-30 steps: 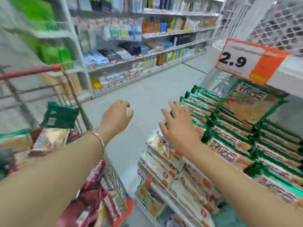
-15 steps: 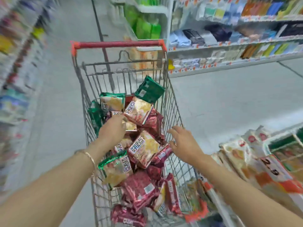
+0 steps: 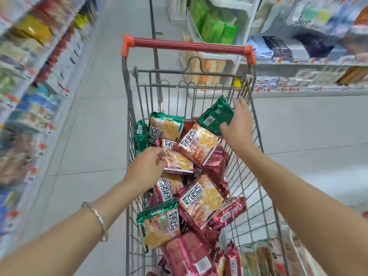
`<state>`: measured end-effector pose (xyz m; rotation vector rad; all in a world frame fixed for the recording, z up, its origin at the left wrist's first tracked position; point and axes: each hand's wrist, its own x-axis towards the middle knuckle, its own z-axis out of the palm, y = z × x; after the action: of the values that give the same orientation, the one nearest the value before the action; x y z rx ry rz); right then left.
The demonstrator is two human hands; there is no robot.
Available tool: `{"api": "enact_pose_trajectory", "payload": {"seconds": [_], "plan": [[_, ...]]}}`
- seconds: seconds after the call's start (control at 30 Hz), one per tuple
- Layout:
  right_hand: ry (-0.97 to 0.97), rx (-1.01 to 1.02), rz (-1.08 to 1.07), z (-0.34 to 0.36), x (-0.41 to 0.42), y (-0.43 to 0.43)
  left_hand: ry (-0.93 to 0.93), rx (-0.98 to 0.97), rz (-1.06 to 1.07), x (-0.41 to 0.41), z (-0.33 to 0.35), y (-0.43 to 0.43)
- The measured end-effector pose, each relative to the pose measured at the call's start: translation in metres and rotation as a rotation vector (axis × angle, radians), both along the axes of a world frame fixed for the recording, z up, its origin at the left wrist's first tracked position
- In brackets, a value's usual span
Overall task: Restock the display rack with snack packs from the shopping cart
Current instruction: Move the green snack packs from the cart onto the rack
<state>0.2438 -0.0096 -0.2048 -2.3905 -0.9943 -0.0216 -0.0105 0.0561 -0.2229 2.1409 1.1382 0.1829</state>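
Snack packs (image 3: 199, 202) are heaped in the shopping cart (image 3: 187, 45), red-trimmed and green-trimmed ones jumbled together and piled well up the wire sides. A second ago the person was facing the display rack (image 3: 278, 255) with both hands out over its rows of green packs, holding nothing. Since then they have turned round to the cart, and only a blurred corner of the rack shows at the lower right.

Half a second ago the left hand (image 3: 146, 168) was already down on the pile and the right was only coming over the cart's near side. Now the right hand (image 3: 238, 126) has gone further in, to a green pack (image 3: 216, 114) that leans back-side up against the cart's far right corner. Its fingers are spread and straight along the pack's right edge with the thumb across the lower corner. It touches the pack but has not closed on it. The left hand lies on a red-trimmed pack (image 3: 179, 162) in the middle of the heap, fingers curled over its near edge. From here I cannot tell whether they have pinched it or only rest there.

So the last load looks delivered and a new pick is starting, one pack for each hand, I'd say. With the cart this full, plenty of trips to the rack remain. The green pack stands free and should lift easily. The red-trimmed one is half tucked under a neighbour and may drag that along.
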Motion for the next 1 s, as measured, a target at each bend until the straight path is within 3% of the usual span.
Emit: {"api": "enact_pose_trajectory", "payload": {"seconds": [0.13, 0.23, 0.37, 0.5, 0.63, 0.77, 0.87, 0.93, 1.0], "plan": [[0.186, -0.167, -0.013, 0.007, 0.047, 0.034, -0.076, -0.109, 0.047, 0.007, -0.007, 0.005], [0.118, -0.384, 0.020, -0.027, 0.044, 0.027, -0.126, -0.208, 0.082, 0.015, -0.008, 0.009], [0.073, -0.047, -0.061, -0.036, 0.050, 0.031, -0.148, -0.279, 0.117, 0.023, -0.009, 0.016], [-0.008, -0.353, 0.135, -0.035, 0.057, 0.035, -0.132, -0.285, 0.145, 0.030, -0.011, 0.024], [-0.133, -0.288, 0.114, -0.040, 0.053, 0.020, -0.152, -0.389, 0.222, 0.034, -0.014, 0.019], [-0.003, -0.346, 0.135, -0.035, 0.049, 0.021, -0.176, -0.472, 0.268, 0.037, -0.014, 0.016], [-0.233, -0.514, 0.214, -0.029, 0.042, 0.016, -0.209, -0.539, 0.319, 0.039, -0.012, 0.015], [-0.320, -0.482, 0.260, -0.025, 0.036, -0.002, -0.221, -0.583, 0.334, 0.039, -0.011, 0.014], [-0.394, -0.289, 0.326, -0.016, 0.025, -0.034, -0.253, -0.646, 0.340, 0.037, -0.009, 0.016]]}}
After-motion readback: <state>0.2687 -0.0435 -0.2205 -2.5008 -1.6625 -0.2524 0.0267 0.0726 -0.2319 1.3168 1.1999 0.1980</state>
